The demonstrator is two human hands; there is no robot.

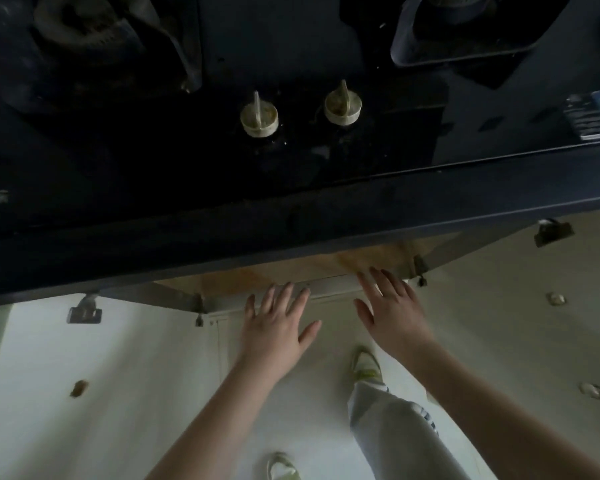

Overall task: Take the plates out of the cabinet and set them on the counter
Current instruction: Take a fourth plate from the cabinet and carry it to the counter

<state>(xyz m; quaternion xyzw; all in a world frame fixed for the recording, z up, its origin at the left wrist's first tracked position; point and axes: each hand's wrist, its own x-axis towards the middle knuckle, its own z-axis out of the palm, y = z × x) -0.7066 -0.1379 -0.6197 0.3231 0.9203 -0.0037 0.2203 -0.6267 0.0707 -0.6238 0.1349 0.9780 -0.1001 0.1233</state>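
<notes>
Nearest to the camera: two bare forearms, then a grey trouser leg (395,438) and a light shoe (366,365) over the pale floor. Reaching forward and down toward the cabinet (291,271) under the counter (326,220).

Left hand (278,327) flat, fingers straight and spread apart, tips at the front rail of the opening; holding nothing. Right hand (392,317) likewise spread and empty, fingertips just over the same rail, at the right side of the opening.

Both cabinet doors wide open, left door (84,375) and right door (516,306), with hinges visible near their top corners. Inside, only a strip of brownish wooden board to see; rest of the interior hidden under the dark counter edge.

No plates visible anywhere: not in the hands, not in the visible part of the cabinet, not on the counter surface in view. Probably deeper inside, but impossible to tell from this view. Above, a black hob (187,150) with two pale knobs (259,118) filling most of the counter here.

Judging the progress: opening of the doors done, reaching begun, nothing taken out yet. Left to do, it seems: finding the plates inside, gripping them, lifting them past the counter edge, and setting them down on a free part of the counter beside the hob.
</notes>
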